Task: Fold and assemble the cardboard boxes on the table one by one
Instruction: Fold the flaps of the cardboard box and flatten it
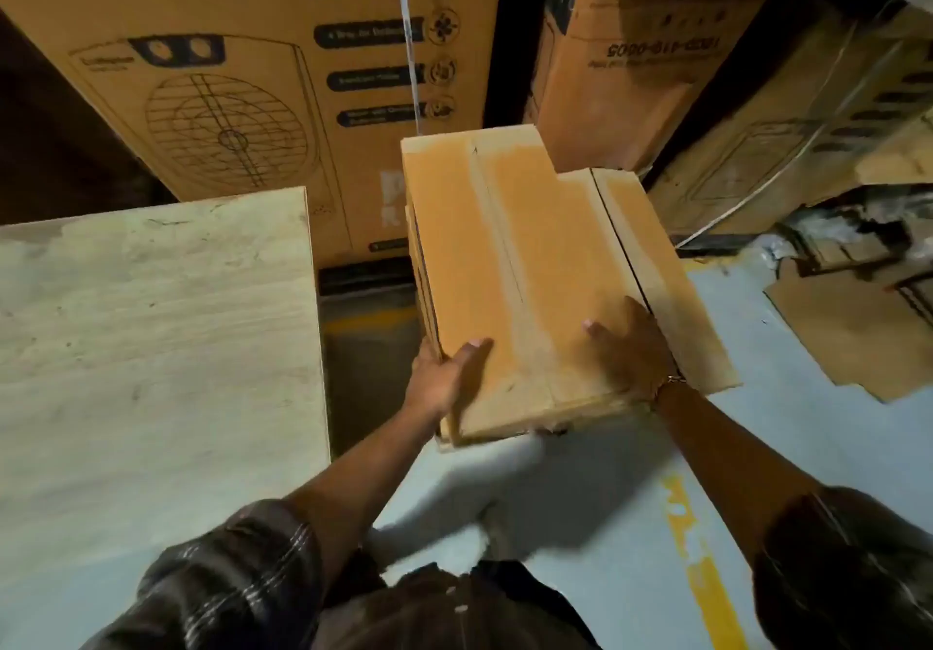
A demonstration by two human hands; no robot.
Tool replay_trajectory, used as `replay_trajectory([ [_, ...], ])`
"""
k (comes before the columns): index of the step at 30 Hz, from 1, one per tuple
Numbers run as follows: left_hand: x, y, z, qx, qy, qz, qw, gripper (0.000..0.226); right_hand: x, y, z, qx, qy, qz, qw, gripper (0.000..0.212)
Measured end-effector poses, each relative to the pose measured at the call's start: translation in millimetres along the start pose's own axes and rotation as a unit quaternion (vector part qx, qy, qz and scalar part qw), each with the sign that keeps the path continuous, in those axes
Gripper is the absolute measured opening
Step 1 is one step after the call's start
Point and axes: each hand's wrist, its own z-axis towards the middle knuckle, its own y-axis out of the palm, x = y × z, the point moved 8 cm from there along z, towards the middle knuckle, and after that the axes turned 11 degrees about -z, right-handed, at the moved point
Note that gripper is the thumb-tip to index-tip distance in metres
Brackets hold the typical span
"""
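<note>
A stack of flat, unfolded cardboard boxes point(535, 265) hangs in the air to the right of the table, above the floor. My left hand point(444, 376) grips the stack's near left corner, thumb on top and fingers underneath. My right hand point(628, 346) lies on the top sheet at the near right, fingers spread over the cardboard and around its edge. The top sheet shows brown tape marks and a slit between two flaps. How many sheets the stack holds cannot be told.
A pale wooden table point(151, 346) fills the left side. Large printed cartons point(262, 73) stand behind it, more cartons point(656, 53) at the back right. Torn flat cardboard point(858, 326) lies on the grey floor point(631, 498) with a yellow marking point(707, 568).
</note>
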Motion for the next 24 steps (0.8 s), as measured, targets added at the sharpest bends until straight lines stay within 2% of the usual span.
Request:
replay_trajectory([
  [2, 1, 8, 1, 0.023, -0.012, -0.037, 0.999, 0.125, -4, 0, 12, -0.031, -0.007, 0.048, 0.998, 0.094],
  [5, -6, 16, 2, 0.039, -0.038, -0.078, 0.996, 0.119, -6, 6, 24, -0.066, -0.022, 0.019, 0.997, 0.075],
  [8, -5, 23, -7, 0.059, -0.029, -0.074, 0.995, 0.121, 5, 17, 29, -0.108, -0.002, 0.019, 0.994, 0.079],
  [10, -5, 22, -12, 0.084, -0.024, -0.086, 0.992, 0.109, 15, 26, 29, -0.13, 0.03, 0.044, 0.99, 0.089],
  [12, -4, 21, -15, 0.104, -0.016, -0.086, 0.991, 0.086, 16, 30, 28, -0.129, 0.031, 0.063, 0.989, 0.093],
  [14, 0, 18, -20, 0.125, 0.01, -0.049, 0.991, 0.074, 12, 31, 27, -0.119, 0.02, 0.064, 0.991, 0.093],
  [16, 6, 15, -26, 0.141, 0.034, -0.014, 0.989, 0.07, 8, 30, 24, -0.106, 0.012, 0.058, 0.993, 0.09],
  [19, 12, 9, -35, 0.15, 0.054, 0.018, 0.987, 0.069, 3, 24, 17, -0.089, 0.006, 0.034, 0.995, 0.096],
  [24, 27, -17, -55, 0.161, 0.089, 0.025, 0.983, 0.067, -21, 10, -4, -0.055, -0.02, 0.015, 0.998, 0.092],
])
